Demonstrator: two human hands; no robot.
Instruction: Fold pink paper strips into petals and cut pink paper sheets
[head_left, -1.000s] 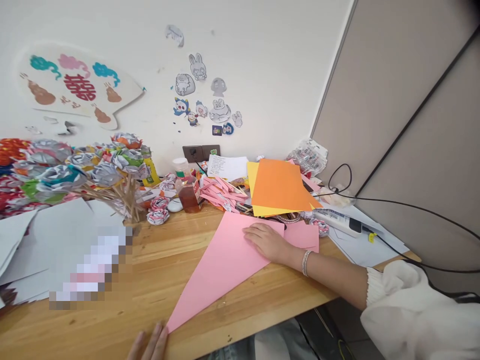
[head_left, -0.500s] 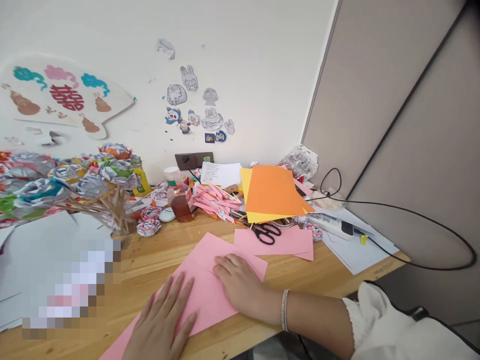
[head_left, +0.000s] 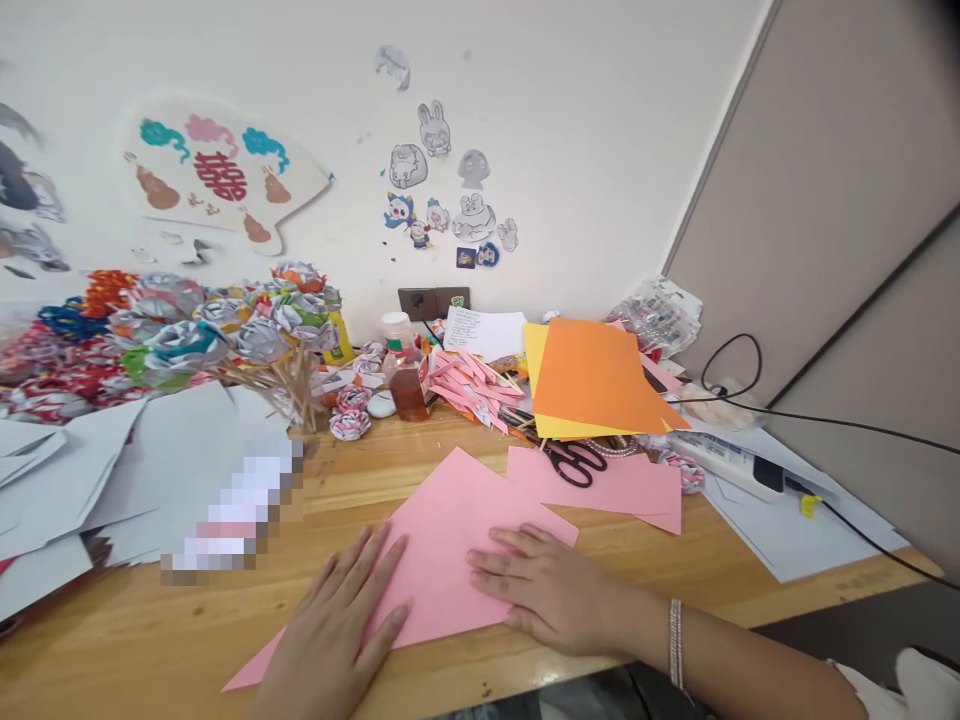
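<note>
A sheet of pink paper (head_left: 442,545), folded along a slanting edge, lies on the wooden table in front of me. Across its left part my left hand (head_left: 337,610) rests flat, fingers spread and pointing away from me. On the right part lies my right hand (head_left: 544,585), palm down with the fingers stretched to the left; a bracelet circles that wrist. Neither hand grips anything. Just behind the sheet are more pink paper pieces (head_left: 622,485), with the black handles of scissors (head_left: 577,463) on top of them.
Orange paper (head_left: 600,375) over yellow sheets lies at the back right, near a power strip (head_left: 727,465) and its cable. A bottle of reddish liquid (head_left: 409,385) stands by pink strips (head_left: 472,385). Paper flowers on sticks (head_left: 262,335) and white sheets (head_left: 172,450) fill the left side.
The view has swung to the left. My right hand has spread its fingers and lies nearer the paper's right and lower edge. My left hand stays flat on the left part.
</note>
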